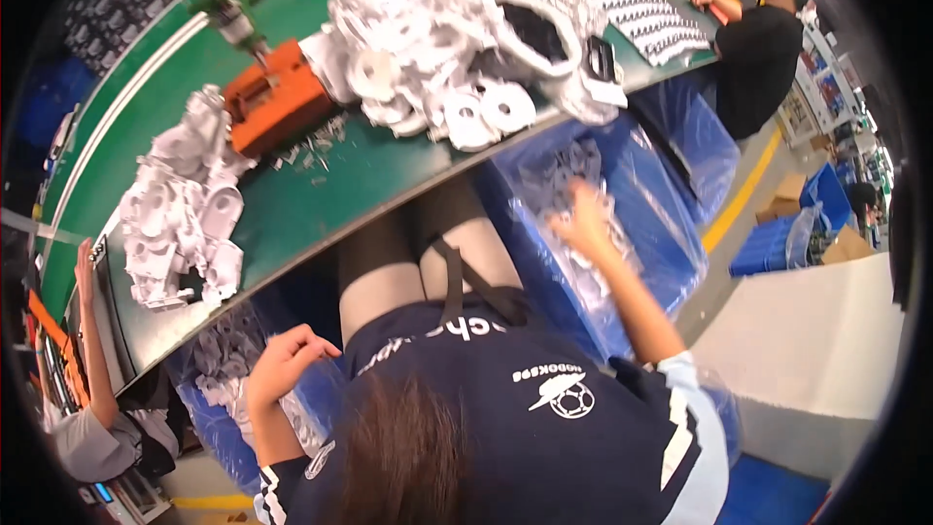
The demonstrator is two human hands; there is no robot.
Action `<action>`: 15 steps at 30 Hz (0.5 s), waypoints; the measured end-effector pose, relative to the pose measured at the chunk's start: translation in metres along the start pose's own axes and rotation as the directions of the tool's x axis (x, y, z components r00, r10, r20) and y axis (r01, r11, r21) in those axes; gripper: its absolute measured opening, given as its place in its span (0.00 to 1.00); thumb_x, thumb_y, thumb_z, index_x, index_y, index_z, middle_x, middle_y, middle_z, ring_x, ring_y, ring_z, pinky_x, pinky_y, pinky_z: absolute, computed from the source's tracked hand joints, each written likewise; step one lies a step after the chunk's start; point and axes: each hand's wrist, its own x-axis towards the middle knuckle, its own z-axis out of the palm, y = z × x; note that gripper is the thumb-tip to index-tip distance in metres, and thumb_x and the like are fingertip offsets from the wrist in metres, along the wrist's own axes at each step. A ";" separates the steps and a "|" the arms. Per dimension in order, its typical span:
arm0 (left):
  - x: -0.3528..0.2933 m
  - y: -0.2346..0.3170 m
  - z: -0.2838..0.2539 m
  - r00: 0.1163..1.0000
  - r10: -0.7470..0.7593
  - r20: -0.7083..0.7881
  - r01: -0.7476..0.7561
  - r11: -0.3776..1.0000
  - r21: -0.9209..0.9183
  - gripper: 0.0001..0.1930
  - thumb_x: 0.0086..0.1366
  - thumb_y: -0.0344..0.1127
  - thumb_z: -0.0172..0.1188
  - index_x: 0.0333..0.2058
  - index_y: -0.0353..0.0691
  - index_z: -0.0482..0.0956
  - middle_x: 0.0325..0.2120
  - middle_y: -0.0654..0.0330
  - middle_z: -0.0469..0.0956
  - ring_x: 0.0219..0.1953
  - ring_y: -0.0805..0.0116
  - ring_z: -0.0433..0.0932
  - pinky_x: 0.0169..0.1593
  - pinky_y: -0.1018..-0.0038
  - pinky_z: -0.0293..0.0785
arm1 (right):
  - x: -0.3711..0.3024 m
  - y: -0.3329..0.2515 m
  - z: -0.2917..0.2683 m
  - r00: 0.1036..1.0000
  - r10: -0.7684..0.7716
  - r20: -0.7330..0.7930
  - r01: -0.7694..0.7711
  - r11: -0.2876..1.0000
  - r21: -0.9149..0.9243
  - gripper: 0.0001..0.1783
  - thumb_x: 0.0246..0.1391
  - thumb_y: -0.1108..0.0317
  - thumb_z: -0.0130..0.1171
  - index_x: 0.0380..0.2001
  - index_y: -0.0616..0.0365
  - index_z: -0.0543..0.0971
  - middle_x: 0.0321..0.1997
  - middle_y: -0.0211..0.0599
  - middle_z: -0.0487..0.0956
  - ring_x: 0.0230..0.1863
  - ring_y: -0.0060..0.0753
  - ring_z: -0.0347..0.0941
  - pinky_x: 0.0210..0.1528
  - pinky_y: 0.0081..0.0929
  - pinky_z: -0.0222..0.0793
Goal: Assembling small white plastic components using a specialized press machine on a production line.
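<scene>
My right hand (pixel 586 228) reaches into the blue bin (pixel 649 224) at my right, lined with clear plastic film. Its thumb and fingers are apart over the white and grey moulded plastic parts (pixel 559 175) there, and no part shows in its grasp. Close to my left side, my left hand (pixel 282 367) is loosely closed with bent fingers. Nothing shows in it. Beneath and beside it stands another film-lined bin (pixel 316 399) with grey and white parts (pixel 228 355).
On the green workbench (pixel 340 175) are a large heap of white parts (pixel 408 49), a smaller pile (pixel 180 204), an orange block fixture (pixel 277 97) under a green press (pixel 228 5), and rows of small parts (pixel 637 10). Co-workers sit at far right (pixel 763 49) and left (pixel 92 437).
</scene>
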 end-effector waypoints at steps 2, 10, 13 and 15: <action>-0.005 -0.007 0.000 1.000 0.021 -0.021 -0.020 1.000 0.014 0.08 0.64 0.32 0.50 0.28 0.35 0.70 0.31 0.56 0.80 0.34 0.73 0.77 0.39 0.78 0.71 | -0.013 0.007 0.052 0.876 0.321 0.360 -0.367 0.928 0.067 0.39 0.35 0.57 0.59 0.52 0.67 0.63 0.48 0.61 0.72 0.51 0.56 0.69 0.52 0.40 0.64; 0.017 -0.024 0.013 0.993 -0.020 -0.119 -0.002 0.983 -0.183 0.07 0.63 0.30 0.50 0.36 0.33 0.73 0.31 0.57 0.79 0.35 0.72 0.77 0.40 0.76 0.73 | 0.095 0.018 0.219 0.882 0.156 0.445 -0.088 0.981 -0.170 0.26 0.50 0.58 0.51 0.51 0.59 0.69 0.54 0.55 0.68 0.54 0.56 0.66 0.53 0.41 0.65; 0.014 -0.050 0.018 0.968 -0.185 -0.169 0.130 0.947 -0.292 0.08 0.63 0.31 0.51 0.37 0.32 0.74 0.31 0.58 0.78 0.35 0.73 0.77 0.41 0.77 0.73 | 0.109 -0.024 0.212 0.941 0.030 0.338 -0.076 0.989 0.123 0.27 0.52 0.58 0.48 0.55 0.56 0.66 0.61 0.46 0.63 0.63 0.49 0.55 0.65 0.40 0.47; 0.037 -0.053 0.023 0.983 -0.164 -0.083 0.131 0.942 -0.309 0.11 0.65 0.34 0.49 0.40 0.31 0.72 0.33 0.53 0.79 0.36 0.69 0.78 0.40 0.77 0.72 | 0.106 0.049 0.245 0.981 -0.126 0.150 0.122 0.992 0.033 0.28 0.52 0.57 0.47 0.55 0.55 0.67 0.61 0.46 0.63 0.63 0.48 0.55 0.66 0.39 0.45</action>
